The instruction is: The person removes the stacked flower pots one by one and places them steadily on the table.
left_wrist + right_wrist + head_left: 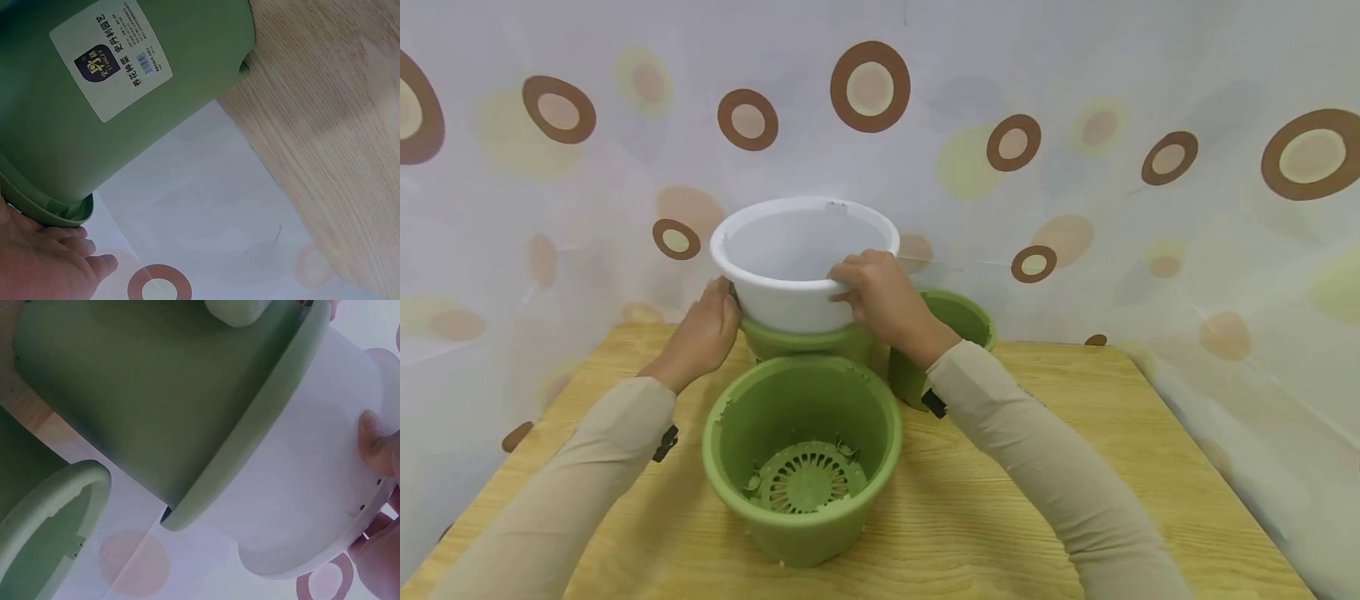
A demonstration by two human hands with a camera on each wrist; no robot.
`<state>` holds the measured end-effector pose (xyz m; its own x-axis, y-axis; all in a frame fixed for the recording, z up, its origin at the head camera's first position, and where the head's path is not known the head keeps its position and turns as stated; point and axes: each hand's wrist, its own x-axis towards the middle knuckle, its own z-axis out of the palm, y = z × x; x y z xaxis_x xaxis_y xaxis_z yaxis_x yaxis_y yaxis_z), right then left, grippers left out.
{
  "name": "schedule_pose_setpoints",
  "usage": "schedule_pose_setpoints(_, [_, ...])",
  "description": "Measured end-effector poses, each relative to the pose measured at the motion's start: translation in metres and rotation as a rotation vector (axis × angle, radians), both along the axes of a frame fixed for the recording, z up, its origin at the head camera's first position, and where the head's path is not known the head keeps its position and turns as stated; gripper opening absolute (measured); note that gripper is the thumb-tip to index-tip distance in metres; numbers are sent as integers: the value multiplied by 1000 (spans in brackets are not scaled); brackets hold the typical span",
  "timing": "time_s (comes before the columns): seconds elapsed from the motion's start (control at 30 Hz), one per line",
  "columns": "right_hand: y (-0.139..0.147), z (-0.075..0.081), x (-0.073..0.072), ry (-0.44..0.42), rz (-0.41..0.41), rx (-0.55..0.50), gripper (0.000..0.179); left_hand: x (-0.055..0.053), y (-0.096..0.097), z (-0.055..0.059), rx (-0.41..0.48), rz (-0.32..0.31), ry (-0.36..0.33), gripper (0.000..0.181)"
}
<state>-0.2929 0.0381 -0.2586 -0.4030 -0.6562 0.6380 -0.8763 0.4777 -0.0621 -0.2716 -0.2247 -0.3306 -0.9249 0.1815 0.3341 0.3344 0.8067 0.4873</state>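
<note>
A white pot (790,250) (300,487) sits nested in a green pot (805,342) (187,81) (144,394) at the back middle of the wooden table (1112,400). My left hand (703,329) (44,262) grips the left side of this stack, its fingers at the green pot's rim. My right hand (880,300) holds the white pot's near right rim. In the right wrist view its thumb (375,440) presses the outer wall and its fingers hook over the rim. The green pot carries a white printed label (119,56).
A second green pot (797,533) with a slotted drain insert (808,483) stands in front, between my forearms. A third green pot (962,317) (44,512) stands behind my right wrist. A curtain (1075,208) with brown rings hangs close behind and around the table.
</note>
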Motion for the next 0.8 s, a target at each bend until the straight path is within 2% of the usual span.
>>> schedule_pose_setpoints(0.3, [1,5,0,16,-13,-11,5,1,0,0,10,17,-61,61])
schedule_pose_setpoints(0.8, [5,22,3,-12,-28,-32,5,0,1,4,0,15,-63,60])
